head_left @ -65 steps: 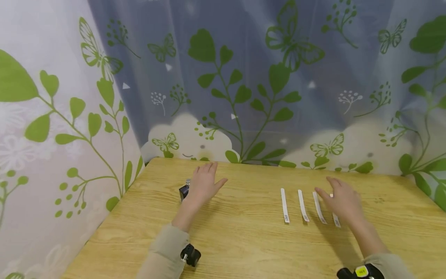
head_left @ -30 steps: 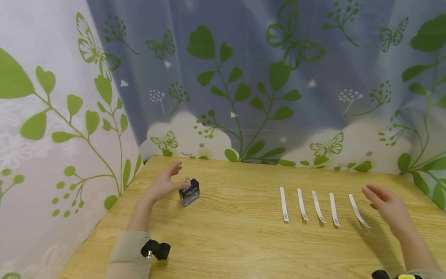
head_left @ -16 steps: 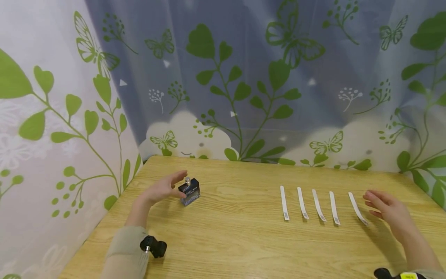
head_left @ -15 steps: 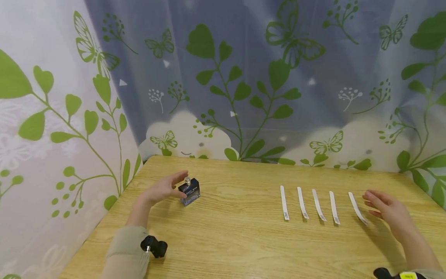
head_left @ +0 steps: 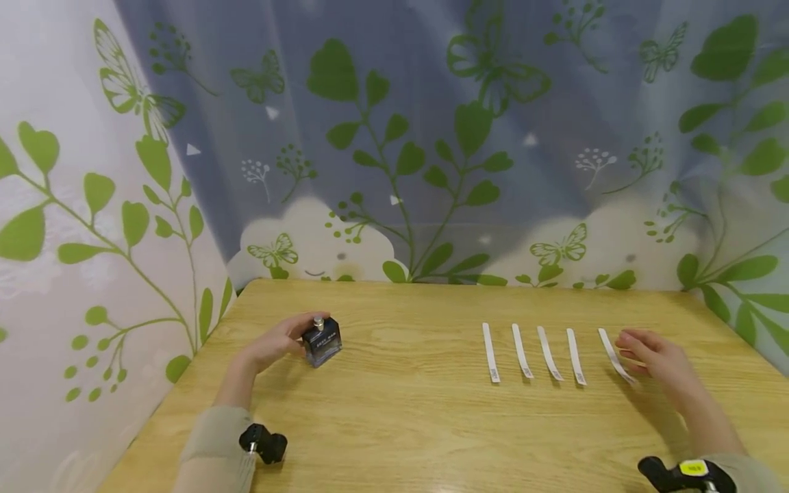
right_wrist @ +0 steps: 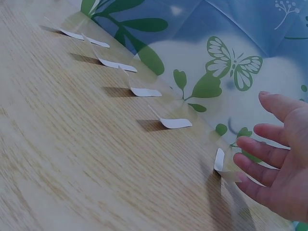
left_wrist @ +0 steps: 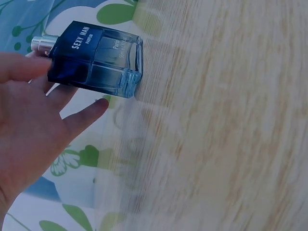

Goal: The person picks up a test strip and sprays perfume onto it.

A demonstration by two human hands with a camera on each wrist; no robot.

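Observation:
A small dark-to-clear glass perfume bottle [head_left: 322, 342] with a silver neck stands upright at the table's left; its label shows in the left wrist view. My left hand [head_left: 275, 344] holds it from the left side, thumb at the near edge and fingers reaching behind, partly hidden by the glass. At the right, several narrow white paper strips lie in a row, with the rightmost strip [head_left: 614, 355] set a little apart. Beside that strip is my right hand [head_left: 656, 359], holding nothing. In the right wrist view its fingers spread loosely, the little finger overlapping the strip's end.
The wooden table [head_left: 394, 418] carries the other strips, among them the leftmost strip [head_left: 490, 352]. Their ends curl up from the wood. A patterned curtain [head_left: 425, 171] hangs behind the table and along the left side.
My left hand has swung left from in front of the bottle, come down and closed round it. My right hand has moved right, uncovering the last strip, then slightly back towards it. The view has turned right.

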